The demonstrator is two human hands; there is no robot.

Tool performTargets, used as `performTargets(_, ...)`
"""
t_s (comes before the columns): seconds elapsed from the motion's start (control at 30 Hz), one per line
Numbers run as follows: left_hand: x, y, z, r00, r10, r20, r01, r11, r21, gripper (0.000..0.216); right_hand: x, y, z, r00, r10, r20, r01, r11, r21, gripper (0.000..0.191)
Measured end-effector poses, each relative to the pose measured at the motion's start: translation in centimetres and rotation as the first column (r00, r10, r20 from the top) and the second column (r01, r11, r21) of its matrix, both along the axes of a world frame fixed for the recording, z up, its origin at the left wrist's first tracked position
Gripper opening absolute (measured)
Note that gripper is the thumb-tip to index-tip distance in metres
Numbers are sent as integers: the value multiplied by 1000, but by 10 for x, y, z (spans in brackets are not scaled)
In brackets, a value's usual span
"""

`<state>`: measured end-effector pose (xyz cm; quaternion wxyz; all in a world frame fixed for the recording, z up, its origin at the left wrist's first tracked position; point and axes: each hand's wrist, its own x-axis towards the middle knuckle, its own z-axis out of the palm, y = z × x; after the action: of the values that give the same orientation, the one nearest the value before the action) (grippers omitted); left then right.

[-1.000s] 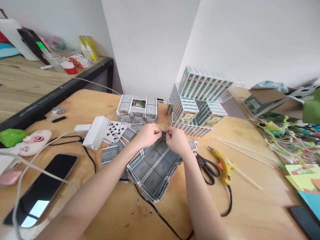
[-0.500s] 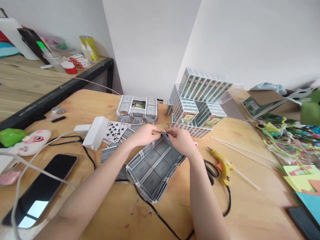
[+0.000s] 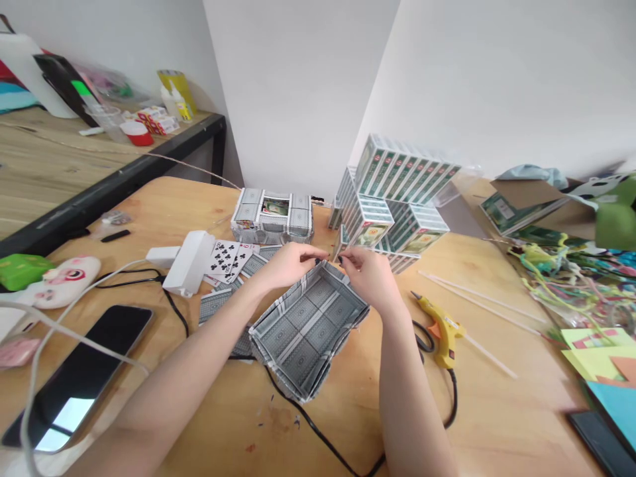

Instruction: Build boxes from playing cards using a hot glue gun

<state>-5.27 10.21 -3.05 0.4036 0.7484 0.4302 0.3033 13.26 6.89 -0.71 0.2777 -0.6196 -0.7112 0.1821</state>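
Observation:
An open tray made of grey-backed playing cards (image 3: 304,323) lies aslant on the table in front of me, its inside facing up. My left hand (image 3: 298,262) is at its far corner, thumb and fingers closed on the rim. Just right of that corner is my right hand (image 3: 366,273), thumb and forefinger pinched close together beside the tray's far edge. Whatever sits between those right fingertips is too small to make out. Loose playing cards (image 3: 224,260) lie left of the tray, partly under my left forearm.
Behind stands a card-covered box (image 3: 273,216) beside stacked card packs (image 3: 370,222). A yellow glue gun (image 3: 447,334) and clear glue sticks (image 3: 489,301) lie right. Leftward are a white power adapter (image 3: 191,264), a phone (image 3: 84,374) and cables. Tangled cords (image 3: 561,285) cover the far right.
My hands have drawn slightly apart at the tray's far corner. The right hand has shifted a little right and off the rim. The tray has barely moved.

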Motion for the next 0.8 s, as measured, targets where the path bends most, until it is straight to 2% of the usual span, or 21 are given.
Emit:
performTargets(0.13,-1,0,1,1000,-18,-22,18,1000,-19,31,-1,0,-1,1000,0,16,0,1000,13,21)
performTargets(0.63,0,1,-2,998,-24,53,28,997,-70,30,-3,-1,1,998,-4,66,4,1000,-7,21)
performTargets(0.8,-3,-1,5,1000,6,-17,-7,997,-72,28,-8,-1,1,997,58,43,-55,996,-74,21)
